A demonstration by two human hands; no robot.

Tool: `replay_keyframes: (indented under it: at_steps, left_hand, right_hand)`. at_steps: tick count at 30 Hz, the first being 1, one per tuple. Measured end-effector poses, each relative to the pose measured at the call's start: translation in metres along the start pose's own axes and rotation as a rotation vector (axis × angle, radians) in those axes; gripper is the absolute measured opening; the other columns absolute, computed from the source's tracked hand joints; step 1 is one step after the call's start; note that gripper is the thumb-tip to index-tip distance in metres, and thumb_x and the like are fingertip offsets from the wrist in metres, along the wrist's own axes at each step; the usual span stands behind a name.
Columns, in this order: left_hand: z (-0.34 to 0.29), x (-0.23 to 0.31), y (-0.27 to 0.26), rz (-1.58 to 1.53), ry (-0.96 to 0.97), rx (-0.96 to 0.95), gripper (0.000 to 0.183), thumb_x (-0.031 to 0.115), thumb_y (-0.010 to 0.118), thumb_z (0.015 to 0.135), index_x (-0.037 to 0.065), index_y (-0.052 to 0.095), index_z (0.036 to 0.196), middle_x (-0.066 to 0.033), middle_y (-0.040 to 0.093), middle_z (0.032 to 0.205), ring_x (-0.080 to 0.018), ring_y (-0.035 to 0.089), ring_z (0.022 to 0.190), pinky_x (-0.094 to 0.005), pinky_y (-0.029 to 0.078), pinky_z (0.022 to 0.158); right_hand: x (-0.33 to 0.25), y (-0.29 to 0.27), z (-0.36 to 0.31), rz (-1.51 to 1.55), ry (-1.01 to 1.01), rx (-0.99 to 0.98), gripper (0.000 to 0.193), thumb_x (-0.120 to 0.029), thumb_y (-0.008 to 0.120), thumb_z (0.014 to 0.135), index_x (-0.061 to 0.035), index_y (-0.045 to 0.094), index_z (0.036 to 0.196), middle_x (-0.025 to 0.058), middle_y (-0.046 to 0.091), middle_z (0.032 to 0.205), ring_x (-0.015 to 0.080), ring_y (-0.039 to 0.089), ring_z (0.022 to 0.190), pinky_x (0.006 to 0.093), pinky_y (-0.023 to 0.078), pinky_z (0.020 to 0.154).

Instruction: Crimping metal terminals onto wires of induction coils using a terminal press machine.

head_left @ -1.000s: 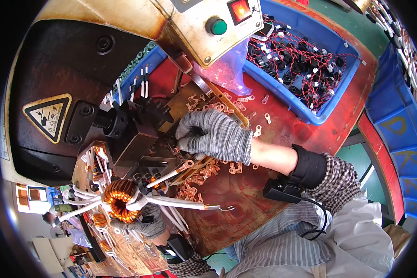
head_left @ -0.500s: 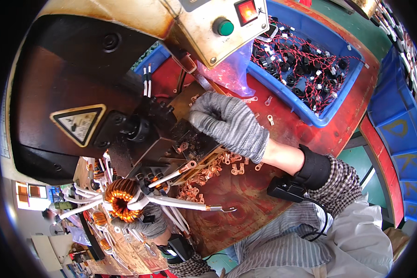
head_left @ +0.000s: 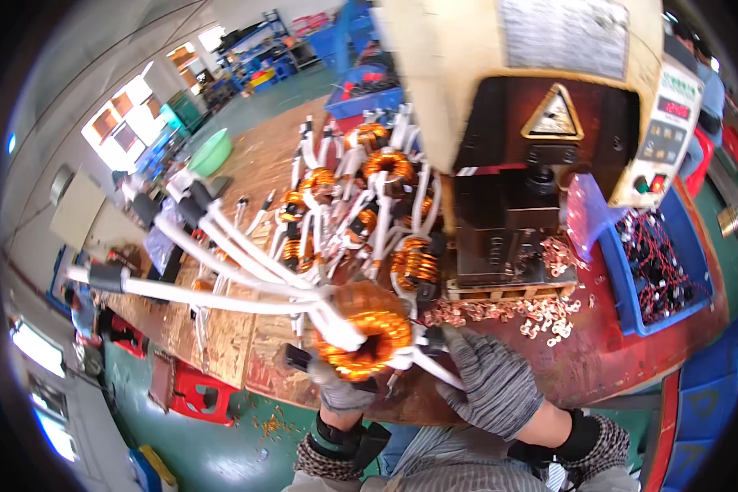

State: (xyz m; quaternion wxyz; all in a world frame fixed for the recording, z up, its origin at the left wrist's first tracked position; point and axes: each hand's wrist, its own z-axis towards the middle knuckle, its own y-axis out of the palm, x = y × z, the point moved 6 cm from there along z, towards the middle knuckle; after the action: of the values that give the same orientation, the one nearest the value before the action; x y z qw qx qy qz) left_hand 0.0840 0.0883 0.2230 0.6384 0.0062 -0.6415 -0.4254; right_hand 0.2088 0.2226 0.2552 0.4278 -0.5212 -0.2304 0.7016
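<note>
A copper-wound toroidal coil with long white-sleeved leads is held up in front of me. My left hand, in a grey knit glove, grips it from below; the coil partly covers those fingers. Several leads with black sleeve ends fan out to the left. My right hand, also gloved, is closed around the short leads at the coil's right side, and a white lead runs toward its palm. Just beyond the right hand, loose copper ring lugs lie on the red table.
A cream and black press machine stands at the back right. Similar coils crowd the table left of it. A blue bin of black parts with red wires sits at the right. A red stool stands below left.
My view has swung left, away from the press. My right hand has left the press's working area and come to the coil, which is now lifted in front of me.
</note>
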Motion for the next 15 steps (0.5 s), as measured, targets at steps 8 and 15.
replay_keyframes:
  at_steps: [8, 15]
  left_hand:
    - [0.007, 0.037, 0.022, 1.069, 0.215, -0.58, 0.061, 0.026, 0.072, 0.068, 0.002, 0.045, 0.116, -0.0117, 0.054, 0.107, -0.0199, 0.051, 0.101, -0.0312, 0.038, 0.088]
    - [0.01, 0.08, -0.047, 0.645, -0.087, -0.333, 0.067, 0.033, 0.066, 0.074, 0.005, 0.036, 0.127, -0.0107, 0.054, 0.109, -0.0169, 0.052, 0.098, -0.0297, 0.041, 0.085]
  right_hand:
    - [0.004, 0.061, -0.019, 0.641, 0.226, 0.012, 0.055, -0.027, 0.058, 0.079, 0.0, 0.037, 0.121, 0.0165, 0.055, 0.098, 0.0297, 0.056, 0.085, 0.0355, 0.045, 0.075]
    - [-0.012, 0.059, 0.1, 1.048, 0.355, 0.015, 0.028, -0.012, 0.053, 0.08, -0.0043, 0.049, 0.106, -0.0006, 0.053, 0.075, 0.0058, 0.048, 0.06, 0.0206, 0.039, 0.051]
